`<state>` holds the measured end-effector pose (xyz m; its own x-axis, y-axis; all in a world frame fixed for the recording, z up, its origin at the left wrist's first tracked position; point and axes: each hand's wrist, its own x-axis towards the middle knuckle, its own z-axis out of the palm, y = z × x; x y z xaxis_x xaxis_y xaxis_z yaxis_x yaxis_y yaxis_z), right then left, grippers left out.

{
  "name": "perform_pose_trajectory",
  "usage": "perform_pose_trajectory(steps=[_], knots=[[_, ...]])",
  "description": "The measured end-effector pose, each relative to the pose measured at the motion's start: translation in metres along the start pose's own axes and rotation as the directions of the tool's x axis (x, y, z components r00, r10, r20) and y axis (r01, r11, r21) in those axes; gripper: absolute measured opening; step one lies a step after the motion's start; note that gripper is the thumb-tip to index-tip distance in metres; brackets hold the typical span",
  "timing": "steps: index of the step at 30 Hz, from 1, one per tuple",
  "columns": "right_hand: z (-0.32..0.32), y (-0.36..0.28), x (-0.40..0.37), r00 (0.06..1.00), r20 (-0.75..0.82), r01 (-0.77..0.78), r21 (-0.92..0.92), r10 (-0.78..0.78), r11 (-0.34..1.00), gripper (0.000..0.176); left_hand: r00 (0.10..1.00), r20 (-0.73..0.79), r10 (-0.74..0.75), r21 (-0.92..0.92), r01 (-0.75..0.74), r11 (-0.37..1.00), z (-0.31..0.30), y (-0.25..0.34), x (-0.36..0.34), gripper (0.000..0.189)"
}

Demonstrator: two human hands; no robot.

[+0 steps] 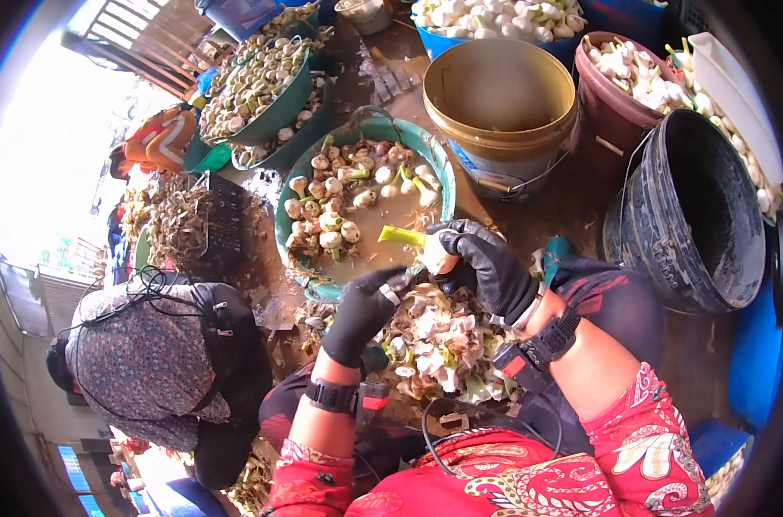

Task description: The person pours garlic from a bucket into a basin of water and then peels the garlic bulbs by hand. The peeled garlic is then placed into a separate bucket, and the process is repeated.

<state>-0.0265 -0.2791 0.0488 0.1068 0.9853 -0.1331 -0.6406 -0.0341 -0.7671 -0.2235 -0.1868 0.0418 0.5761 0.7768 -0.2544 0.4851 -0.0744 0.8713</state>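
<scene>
My right hand point(492, 269), in a black glove, is wrapped round a garlic bulb point(439, 257) whose cut green stem points left. Close below the bulb, my left hand point(367, 312), also gloved, has its fingers pressed together toward it. A pale strip shows at those fingers; I cannot tell what, if anything, they hold. Beneath both hands lies a heap of garlic peelings point(447, 340), between my knees. Just beyond them stands a round green tub point(451, 185) with murky water and many garlic bulbs point(327, 202).
A gold-coloured bucket point(503, 129) stands behind the tub. To the right are a black bucket point(641, 228) and a pink tub point(594, 121) of white bulbs. A blue tub point(439, 41) of bulbs is at the back. A person point(146, 353) sits bent over at left, near a black crate point(227, 224).
</scene>
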Motion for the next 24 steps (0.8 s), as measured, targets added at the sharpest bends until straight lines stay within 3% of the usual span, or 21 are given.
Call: perform_pose_trajectory(steps=[2,4,6,7,12,14,16,17,19,20,21,22,24], knots=[[0.004,0.004,-0.001,1.0,0.001,-0.012,-0.014,0.012,1.0,0.031,0.999,-0.036,-0.005,-0.477,-0.013,0.879,0.006,0.046,-0.011,0.028],[0.01,0.004,0.0,0.998,0.047,0.039,-0.19,-0.031,0.981,0.032,1.0,-0.018,0.006,-0.496,-0.014,0.868,0.007,0.054,-0.01,0.029],[0.013,0.001,0.001,0.997,0.074,0.013,-0.189,0.001,0.982,0.034,0.999,-0.03,0.037,-0.615,-0.048,0.787,0.012,0.053,-0.003,0.027],[0.012,0.005,0.003,0.996,0.065,0.068,-0.181,-0.057,0.981,0.033,0.999,-0.029,0.029,-0.667,-0.041,0.744,0.014,0.058,-0.004,0.025],[0.007,0.011,0.002,0.977,0.075,0.211,-0.226,-0.199,0.951,0.032,1.0,-0.008,0.017,-0.637,-0.018,0.77,0.011,0.063,-0.005,0.021],[0.01,0.015,0.006,0.987,0.04,0.162,-0.18,-0.158,0.97,0.034,0.998,-0.046,0.035,-0.503,-0.054,0.863,0.011,0.061,-0.004,0.02],[0.016,0.02,0.011,0.939,0.068,0.345,-0.208,-0.338,0.915,0.033,0.998,-0.061,0.021,-0.562,-0.052,0.826,0.013,0.06,-0.003,0.018],[0.014,0.019,0.012,0.938,0.067,0.346,-0.209,-0.339,0.915,0.033,0.996,-0.072,0.047,-0.547,-0.079,0.833,0.014,0.058,-0.001,0.017],[0.01,0.013,0.013,0.968,0.119,0.243,-0.196,-0.222,0.95,0.026,0.994,-0.079,0.073,-0.532,-0.104,0.84,0.015,0.056,0.0,0.016],[0.008,0.011,0.012,0.975,0.148,0.19,-0.194,-0.163,0.962,0.024,0.989,-0.102,0.105,-0.352,-0.135,0.926,0.015,0.056,0.0,0.014],[0.006,0.007,0.007,0.988,0.094,-0.127,0.011,0.125,0.992,0.027,0.983,-0.118,0.142,-0.156,-0.159,0.975,0.016,0.055,0.001,0.013],[0.007,-0.003,0.004,0.919,0.168,-0.382,0.147,0.358,0.912,0.029,0.983,-0.116,0.14,-0.156,-0.157,0.975,0.016,0.048,0.003,0.013],[0.004,-0.011,0.0,0.838,0.257,-0.501,0.017,0.481,0.865,0.029,0.881,-0.057,0.47,0.173,-0.455,0.873,0.015,0.031,0.01,0.014]])
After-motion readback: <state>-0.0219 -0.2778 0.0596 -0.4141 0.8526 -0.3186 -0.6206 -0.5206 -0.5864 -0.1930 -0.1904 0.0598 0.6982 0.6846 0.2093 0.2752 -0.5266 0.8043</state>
